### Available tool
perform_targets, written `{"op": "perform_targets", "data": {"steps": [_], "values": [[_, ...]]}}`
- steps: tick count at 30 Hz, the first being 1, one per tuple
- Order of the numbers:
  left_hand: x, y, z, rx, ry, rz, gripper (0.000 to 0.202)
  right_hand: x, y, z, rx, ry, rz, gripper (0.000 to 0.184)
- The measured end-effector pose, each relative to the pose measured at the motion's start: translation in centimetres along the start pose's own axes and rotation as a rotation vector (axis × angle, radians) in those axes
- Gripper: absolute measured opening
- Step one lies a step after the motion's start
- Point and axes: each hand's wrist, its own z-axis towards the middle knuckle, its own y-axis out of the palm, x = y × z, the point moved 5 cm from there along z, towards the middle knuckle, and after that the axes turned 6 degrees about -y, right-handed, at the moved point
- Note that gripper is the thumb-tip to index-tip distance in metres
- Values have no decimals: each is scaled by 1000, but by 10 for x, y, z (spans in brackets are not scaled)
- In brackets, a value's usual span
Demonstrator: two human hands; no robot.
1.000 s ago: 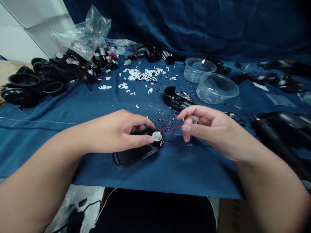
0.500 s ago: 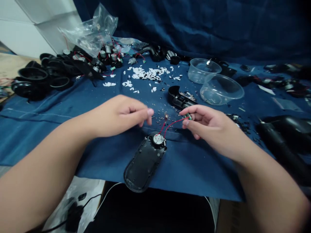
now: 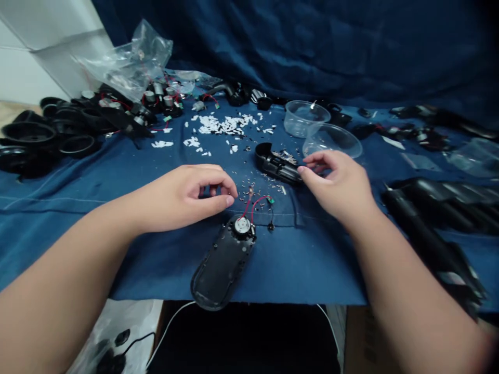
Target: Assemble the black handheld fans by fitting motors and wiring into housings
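A black oval housing half (image 3: 222, 265) lies at the table's front edge, a small round silver motor (image 3: 242, 225) seated in its far end. Two red wires (image 3: 253, 203) run from the motor to a small green board lying free on the cloth. My left hand (image 3: 187, 195) hovers just left of the wires with its fingers curled and thumb meeting forefinger; whether it pinches anything is hidden. My right hand (image 3: 337, 182) reaches over a second black housing half (image 3: 277, 163) that holds small screws, fingertips pinched together at its right end.
Two clear plastic bowls (image 3: 331, 140) stand behind my right hand. White plastic bits (image 3: 220, 124) and tiny screws are scattered on the blue cloth (image 3: 117, 182). Black round parts (image 3: 35, 137) and motors with a plastic bag (image 3: 128, 59) sit far left. Long black parts (image 3: 436, 213) lie at right.
My right hand let go of the green board and wires and moved back right to the second housing half. My left hand stayed near the wires. The view shifted slightly.
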Motion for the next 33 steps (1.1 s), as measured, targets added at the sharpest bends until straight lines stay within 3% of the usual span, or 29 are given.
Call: {"op": "perform_targets", "data": {"steps": [5,10,15,19,22,27,30,33], "values": [[14,14,-2,-113,83,-83,28,5,20,5,-144,-122,-49,66],[16,20,-2,-174,67,-120,24,0,26,4,-186,-97,-58,68],[12,20,0,-147,85,-100,24,-15,1,-1,-75,-84,-89,63],[10,19,1,-132,90,-112,26,-27,-27,-27,43,-128,-104,60],[12,19,1,-125,87,-100,29,-28,-30,-63,27,-161,-162,62],[17,19,-1,-86,121,-74,28,-18,-22,-115,-109,-56,-236,79],[18,17,-2,-43,144,-78,26,-27,-35,-112,-115,-72,-280,79],[19,14,-2,7,153,-128,28,-55,-55,-82,14,-276,-227,51]]}}
